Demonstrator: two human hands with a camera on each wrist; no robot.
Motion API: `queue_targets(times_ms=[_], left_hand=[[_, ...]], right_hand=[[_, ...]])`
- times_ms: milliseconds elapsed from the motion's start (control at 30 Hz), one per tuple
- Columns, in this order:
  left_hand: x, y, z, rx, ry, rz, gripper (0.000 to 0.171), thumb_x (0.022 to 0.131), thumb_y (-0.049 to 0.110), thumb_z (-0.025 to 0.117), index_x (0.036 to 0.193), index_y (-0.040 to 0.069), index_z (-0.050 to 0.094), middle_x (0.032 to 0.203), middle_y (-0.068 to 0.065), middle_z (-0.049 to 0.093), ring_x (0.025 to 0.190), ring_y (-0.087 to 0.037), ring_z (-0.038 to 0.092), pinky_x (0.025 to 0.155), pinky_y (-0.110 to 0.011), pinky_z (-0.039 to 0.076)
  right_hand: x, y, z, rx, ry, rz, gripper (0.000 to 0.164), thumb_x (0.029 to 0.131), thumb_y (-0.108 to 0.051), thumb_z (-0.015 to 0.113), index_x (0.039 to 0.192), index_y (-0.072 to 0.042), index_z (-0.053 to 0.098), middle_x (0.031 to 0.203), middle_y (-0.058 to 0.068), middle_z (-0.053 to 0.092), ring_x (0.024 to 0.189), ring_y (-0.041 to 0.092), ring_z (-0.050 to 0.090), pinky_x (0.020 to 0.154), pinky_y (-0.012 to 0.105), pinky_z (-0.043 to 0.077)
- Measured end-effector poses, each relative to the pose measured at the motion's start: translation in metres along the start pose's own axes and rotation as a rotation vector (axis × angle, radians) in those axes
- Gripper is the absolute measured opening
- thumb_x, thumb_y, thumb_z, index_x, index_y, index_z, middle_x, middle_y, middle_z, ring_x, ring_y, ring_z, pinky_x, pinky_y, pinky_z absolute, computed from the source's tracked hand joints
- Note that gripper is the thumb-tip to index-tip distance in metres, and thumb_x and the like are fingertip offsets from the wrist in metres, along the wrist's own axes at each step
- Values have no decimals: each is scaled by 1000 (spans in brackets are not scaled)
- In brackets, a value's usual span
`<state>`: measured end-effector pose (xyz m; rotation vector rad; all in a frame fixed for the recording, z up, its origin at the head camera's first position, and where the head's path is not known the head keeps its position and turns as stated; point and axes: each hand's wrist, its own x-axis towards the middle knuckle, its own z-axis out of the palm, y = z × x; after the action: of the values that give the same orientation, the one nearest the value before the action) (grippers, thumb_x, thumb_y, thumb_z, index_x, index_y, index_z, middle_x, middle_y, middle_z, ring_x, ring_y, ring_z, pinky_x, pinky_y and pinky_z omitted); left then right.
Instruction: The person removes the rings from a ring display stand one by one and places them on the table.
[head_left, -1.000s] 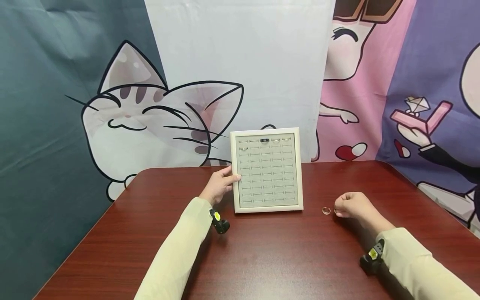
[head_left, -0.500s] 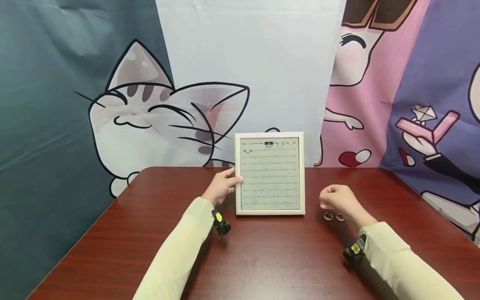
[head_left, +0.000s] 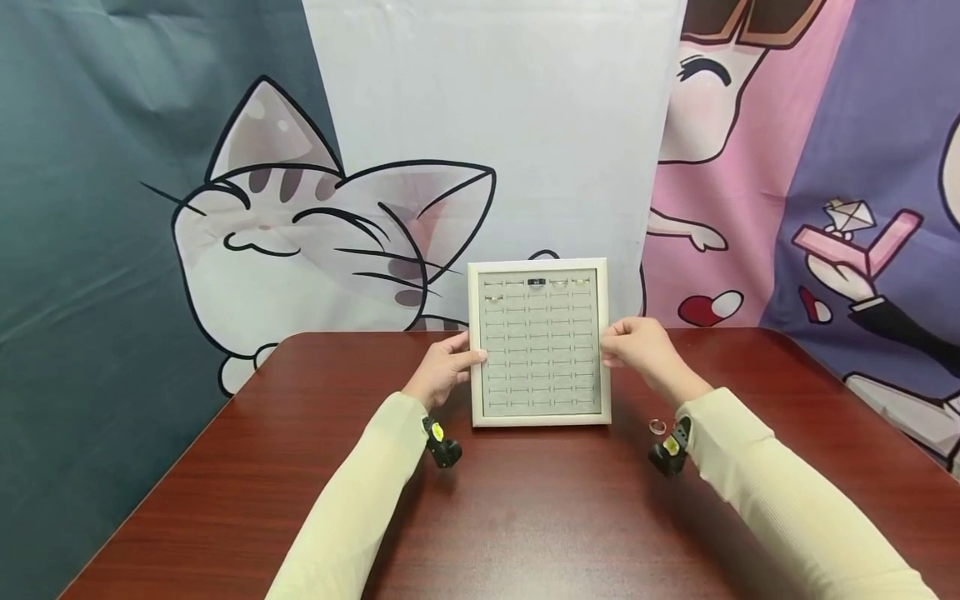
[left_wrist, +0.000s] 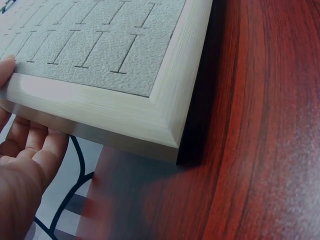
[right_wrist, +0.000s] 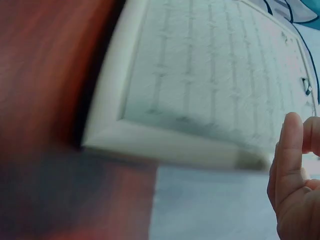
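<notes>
My left hand grips the left edge of a white-framed ring display board, thumb in front and fingers behind. The board leans back a little on the table. Its grey padded face has rows of slits. A dark ring and several pale rings sit in the top rows. My right hand is at the board's right edge, thumb and fingertips drawn together; whether anything is between them is hidden. In the right wrist view, the fingers are close to the frame. A ring lies on the table below the right hand.
The dark red wooden table reaches back to a cartoon-printed cloth backdrop. Beside the loose ring, the right wrist camera hangs low and covers part of the table. Another camera is on the left wrist.
My right hand has moved left and up from beside the two loose rings to the board's right edge. One of those rings is now mostly covered. The left hand stays on the board.
</notes>
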<state>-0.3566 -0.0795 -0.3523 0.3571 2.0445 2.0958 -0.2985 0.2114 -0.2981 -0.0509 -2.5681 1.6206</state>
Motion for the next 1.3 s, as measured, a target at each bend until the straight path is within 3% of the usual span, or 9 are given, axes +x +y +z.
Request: queue_targets(times_ms=[267,467,967,1300], left_hand=[[0,2,0,-1,5,4,47,85,7,64,130,15,54,122,-11,60,92,-16,64,84,-37,52],[1,0,0,-8,2,12,48,86,6,64,132,15,53,123,-11,60,91,-15,64,82,-35,53],[0,-1,2,-44,10,12,49,86,4,63,133,13,52,125,-15,58,88,-13,64,81,-34,53],[0,-4,1,-33,11,17,48,85,5,63,131,14,54,121,-12,60,89,-14,64,81,-35,53]], right_hand=[[14,-29,17,-37,12,-43,11,73,-2,52,82,3,57,68,2,56,60,9,59,64,26,56],[20,-44,26,-15,12,-50,11,75,-1,54,84,3,58,75,6,57,59,7,60,65,25,56],[30,-71,38,-127,46,-83,9,75,-9,54,79,-5,62,66,-1,60,60,10,63,63,23,51],[38,-81,44,-111,106,-142,6,75,-7,55,77,-4,60,60,-3,58,52,5,59,56,20,51]])
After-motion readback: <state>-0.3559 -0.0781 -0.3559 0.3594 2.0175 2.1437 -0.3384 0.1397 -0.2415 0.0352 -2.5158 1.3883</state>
